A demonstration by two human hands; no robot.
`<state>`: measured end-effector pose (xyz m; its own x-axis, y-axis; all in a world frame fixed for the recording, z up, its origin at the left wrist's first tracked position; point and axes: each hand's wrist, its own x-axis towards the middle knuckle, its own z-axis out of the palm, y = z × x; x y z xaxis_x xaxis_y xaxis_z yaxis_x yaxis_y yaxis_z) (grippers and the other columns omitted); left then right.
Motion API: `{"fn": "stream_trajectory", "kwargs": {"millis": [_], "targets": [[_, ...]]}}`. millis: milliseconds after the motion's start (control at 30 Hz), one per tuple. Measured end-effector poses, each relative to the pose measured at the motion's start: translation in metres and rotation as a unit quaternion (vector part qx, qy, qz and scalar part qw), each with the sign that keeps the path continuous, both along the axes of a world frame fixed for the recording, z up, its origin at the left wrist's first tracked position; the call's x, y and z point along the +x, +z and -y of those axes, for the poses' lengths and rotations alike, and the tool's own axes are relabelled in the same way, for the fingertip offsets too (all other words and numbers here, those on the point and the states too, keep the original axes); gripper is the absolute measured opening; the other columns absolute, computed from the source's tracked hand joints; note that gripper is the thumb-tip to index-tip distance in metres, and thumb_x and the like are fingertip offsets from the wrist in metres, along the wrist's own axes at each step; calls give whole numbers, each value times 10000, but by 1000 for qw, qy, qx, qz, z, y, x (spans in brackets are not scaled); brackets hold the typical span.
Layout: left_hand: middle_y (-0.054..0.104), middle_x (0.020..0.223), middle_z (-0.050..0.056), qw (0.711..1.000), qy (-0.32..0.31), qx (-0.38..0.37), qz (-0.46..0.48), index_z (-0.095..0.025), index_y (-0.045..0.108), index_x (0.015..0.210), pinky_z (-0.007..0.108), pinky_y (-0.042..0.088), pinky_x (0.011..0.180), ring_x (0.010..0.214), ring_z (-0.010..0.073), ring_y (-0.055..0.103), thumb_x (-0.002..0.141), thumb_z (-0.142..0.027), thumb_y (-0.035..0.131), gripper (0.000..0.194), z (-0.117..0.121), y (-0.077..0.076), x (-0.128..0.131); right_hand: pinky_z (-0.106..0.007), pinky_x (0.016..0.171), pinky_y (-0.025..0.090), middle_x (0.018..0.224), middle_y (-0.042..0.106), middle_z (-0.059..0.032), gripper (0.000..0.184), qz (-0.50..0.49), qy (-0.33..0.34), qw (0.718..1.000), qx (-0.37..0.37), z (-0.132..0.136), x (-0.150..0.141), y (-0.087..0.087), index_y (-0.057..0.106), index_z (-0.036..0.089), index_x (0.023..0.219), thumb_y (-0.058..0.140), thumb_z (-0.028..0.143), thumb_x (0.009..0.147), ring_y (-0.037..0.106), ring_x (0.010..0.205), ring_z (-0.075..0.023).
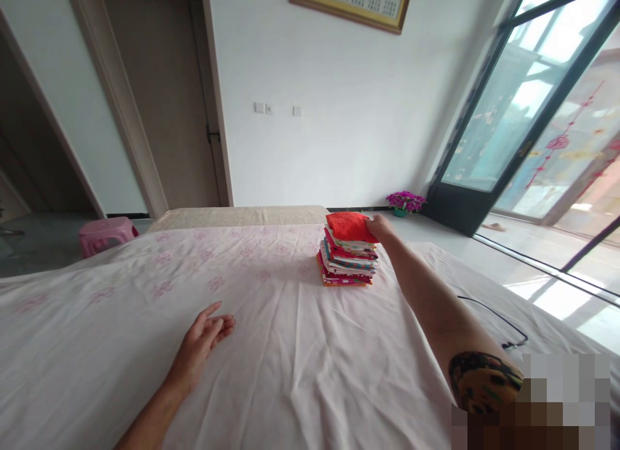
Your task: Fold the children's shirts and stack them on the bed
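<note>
A neat stack of folded cloths (349,263) in red, white, teal and orange stands on the pale pink-patterned sheet (271,347). On top lies a bright red folded cloth (346,226). My right hand (380,228) reaches out to its right edge and grips it, with the fingertips partly hidden by the cloth. My left hand (206,330) is over the sheet at left of centre, apart from the stack. Its fingers are loosely bent and spread, and nothing is in them.
A pink plastic stool (107,235) stands on the floor at left. Purple flowers in a green pot (405,203) sit by the wall near the glass door (489,140). A thin dark cord (504,317) lies right of my right forearm. Beyond the sheet is a beige covered surface (242,217).
</note>
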<state>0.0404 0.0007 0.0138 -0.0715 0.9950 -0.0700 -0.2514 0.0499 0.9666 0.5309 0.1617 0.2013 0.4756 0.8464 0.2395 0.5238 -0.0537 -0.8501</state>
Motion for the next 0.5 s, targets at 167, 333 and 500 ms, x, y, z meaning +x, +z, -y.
{"fn": "stream_trajectory", "kwargs": {"millis": [167,333,500], "targets": [[729,980,78,1000,3,-11,0,-159,536,1307,403,534,977,964,222,703,691,-491,803,749,1,3,1,-551,1160,212,1550,402,-97,497,319,-11,947,17,6,-38,8,507,242,1416,412,451,976,314,1418,-331],[723,997,81,1000,-8,-10,-6,-150,548,1290,404,528,985,971,224,695,693,-485,797,729,0,2,-1,-499,1128,277,1453,526,-63,363,336,174,924,-57,7,-64,-7,583,302,1303,487,406,969,341,1396,-315],[718,1004,96,1000,-14,-9,-12,-127,566,1255,390,536,961,953,223,692,681,-497,793,720,1,1,0,-493,1064,352,1389,581,-99,326,342,177,916,-111,4,-70,-21,615,267,1239,459,395,983,434,1328,-314]]}}
